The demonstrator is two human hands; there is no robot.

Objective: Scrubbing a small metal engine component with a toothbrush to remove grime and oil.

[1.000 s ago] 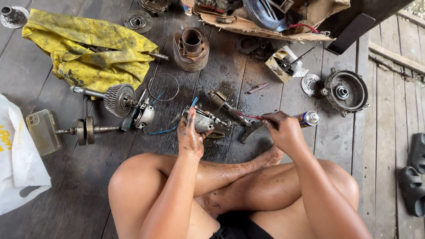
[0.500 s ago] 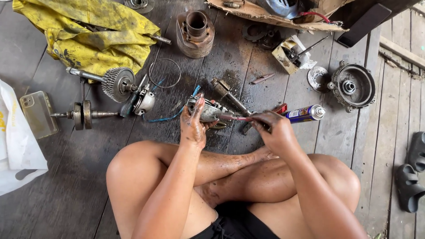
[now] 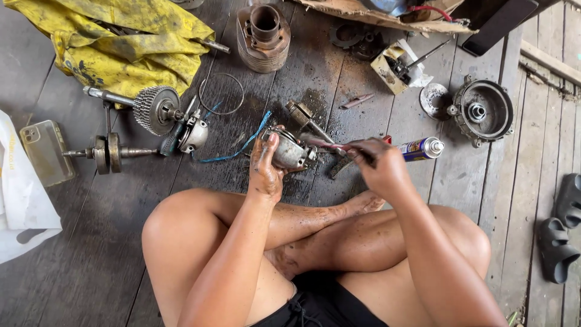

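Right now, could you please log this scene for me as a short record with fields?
Surface: dark wooden plank floor
Left hand: grips a small metal engine part
Right hand: holds a thin red-handled tool against that part
Beside right hand: spray can
Far left: phone, yellow cloth
Upper right: round metal housing

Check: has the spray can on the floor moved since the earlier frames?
No. The spray can lies at the same spot beside the round metal housing; only the head camera has shifted, so everything slides together in view.
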